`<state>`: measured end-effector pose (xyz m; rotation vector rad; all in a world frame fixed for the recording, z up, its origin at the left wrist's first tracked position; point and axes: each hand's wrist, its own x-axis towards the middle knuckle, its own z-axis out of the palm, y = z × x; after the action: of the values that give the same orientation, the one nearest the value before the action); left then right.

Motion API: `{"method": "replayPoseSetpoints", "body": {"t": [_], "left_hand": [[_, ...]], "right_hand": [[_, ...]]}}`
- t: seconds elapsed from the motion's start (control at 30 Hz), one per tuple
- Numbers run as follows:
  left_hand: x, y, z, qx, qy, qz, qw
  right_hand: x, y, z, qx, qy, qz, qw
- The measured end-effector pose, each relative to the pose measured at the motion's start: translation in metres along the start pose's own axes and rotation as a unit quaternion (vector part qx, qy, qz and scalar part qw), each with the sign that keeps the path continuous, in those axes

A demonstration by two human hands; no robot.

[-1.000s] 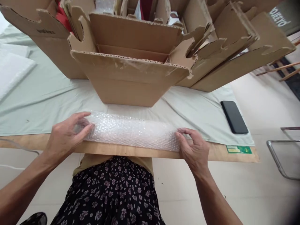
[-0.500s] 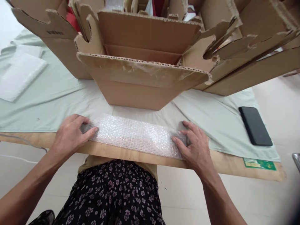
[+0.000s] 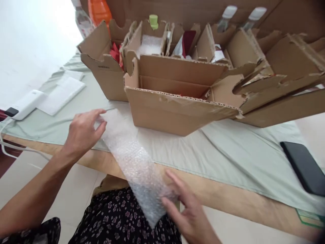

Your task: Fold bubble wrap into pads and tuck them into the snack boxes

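Observation:
A folded strip of clear bubble wrap (image 3: 134,159) runs diagonally from the cloth, over the table's front edge, to just above the patterned clothing. My left hand (image 3: 85,130) grips its far upper end between thumb and fingers. Toward the strip's lower end, my right hand (image 3: 186,208) holds the right edge, thumb and fingers on either side; motion smears these fingers a little. Just beyond the strip stands an open cardboard box (image 3: 167,112) with torn flaps and something red inside.
Several more open cardboard boxes (image 3: 109,78) stand behind, with bottles (image 3: 227,17) at the back. Flat white bubble-wrap pieces (image 3: 63,93) and a white device with cables (image 3: 29,103) lie left. A black phone (image 3: 303,166) lies right on the pale green cloth (image 3: 228,152).
The bubble wrap has turned from lying along the table edge to a diagonal. My right hand has moved down toward my body with its end. The view has shifted left and up.

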<state>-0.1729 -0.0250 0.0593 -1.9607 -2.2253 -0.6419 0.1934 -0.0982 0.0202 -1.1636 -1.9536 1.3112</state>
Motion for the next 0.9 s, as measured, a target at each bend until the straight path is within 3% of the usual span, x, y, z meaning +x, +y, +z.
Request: {"method": "replayPoseSetpoints", "body": {"t": [0.13,0.2,0.27,0.33,0.47,0.57,0.63,0.73,0.83,0.9], "left_hand": [[0.046,0.000,0.023,0.005,0.056,0.035,0.998],[0.048,0.002,0.031,-0.029,0.065,0.042,0.997],[0.026,0.002,0.029,-0.095,0.047,0.069,0.992],[-0.013,-0.002,0.019,-0.191,0.003,0.102,0.976],[-0.092,-0.016,-0.007,-0.405,-0.180,0.102,0.891],[-0.118,-0.023,-0.008,-0.494,-0.220,0.045,0.840],[-0.121,-0.020,-0.001,-0.488,-0.190,0.001,0.852],[-0.113,-0.008,0.011,-0.376,-0.090,-0.045,0.921],[-0.107,0.003,0.020,-0.246,0.005,-0.018,0.969],[-0.105,0.005,0.023,-0.200,0.022,0.013,0.979]], "right_hand": [[0.029,-0.017,0.063,0.061,-0.047,0.000,0.997],[0.040,-0.024,0.081,0.079,-0.055,0.000,0.995],[0.044,-0.028,0.087,0.101,-0.064,0.002,0.993],[0.044,-0.031,0.085,0.116,-0.082,0.016,0.990],[0.045,-0.037,0.070,0.188,-0.147,0.071,0.968],[0.063,-0.040,0.070,0.335,-0.128,0.073,0.930],[0.081,-0.039,0.080,0.397,-0.074,0.058,0.913],[0.103,-0.036,0.096,0.397,-0.023,0.067,0.915],[0.108,-0.033,0.103,0.371,-0.016,0.083,0.925],[0.104,-0.033,0.101,0.343,-0.016,0.073,0.936]]}}
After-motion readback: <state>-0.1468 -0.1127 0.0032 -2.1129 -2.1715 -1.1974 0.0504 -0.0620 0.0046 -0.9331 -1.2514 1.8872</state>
